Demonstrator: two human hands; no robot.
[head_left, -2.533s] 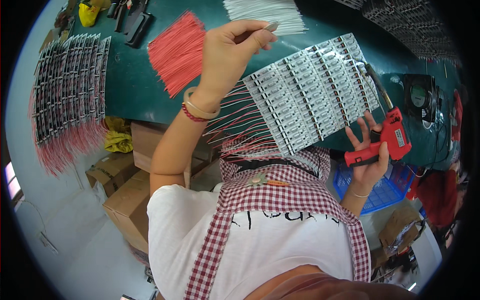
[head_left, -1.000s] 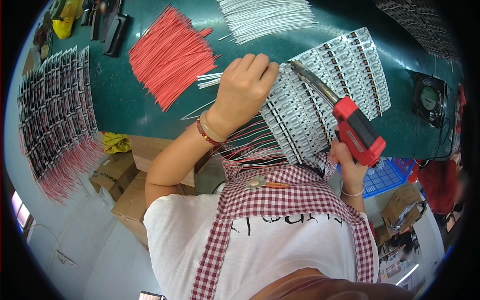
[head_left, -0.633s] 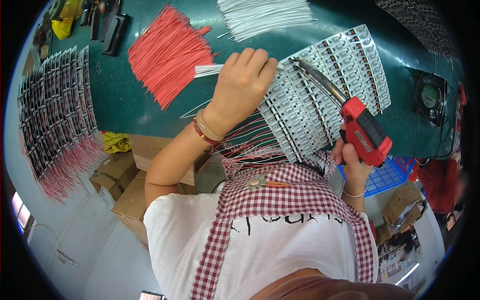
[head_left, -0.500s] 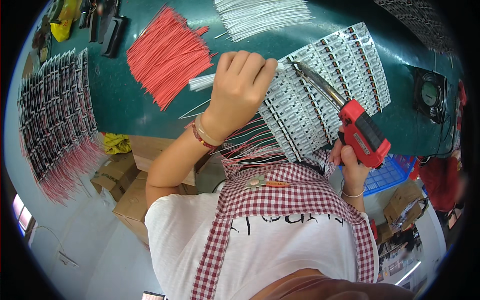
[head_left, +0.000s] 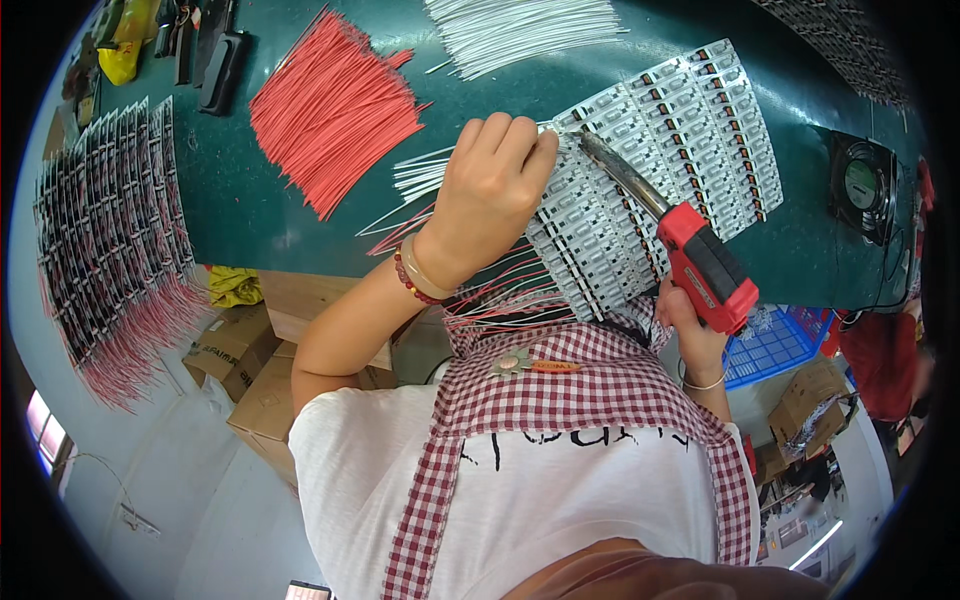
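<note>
My left hand (head_left: 490, 195) is closed in a pinch on a small bundle of white wires (head_left: 422, 172), whose loose ends fan out past its left side. Its fingertips are at the upper left part of a sheet of white circuit boards (head_left: 665, 150). In my right hand (head_left: 692, 328) is a red and black soldering gun (head_left: 705, 265). The gun's dark tip meets the boards just right of my left fingertips; the exact contact is too small to make out. Red and white wires (head_left: 515, 285) stick out from the sheet's near left edge, under my left wrist.
A pile of red wires (head_left: 335, 110) and a pile of white wires (head_left: 525, 35) lie on the green table (head_left: 225, 200). Finished-looking wired boards (head_left: 115, 230) hang over its left edge. A small black fan (head_left: 860, 190) stands right; a blue basket (head_left: 775, 345) sits below.
My left hand has shifted slightly right, and the white wires in it have spread into a fan. The soldering gun's handle has swung left, its tip staying near my left fingertips.
</note>
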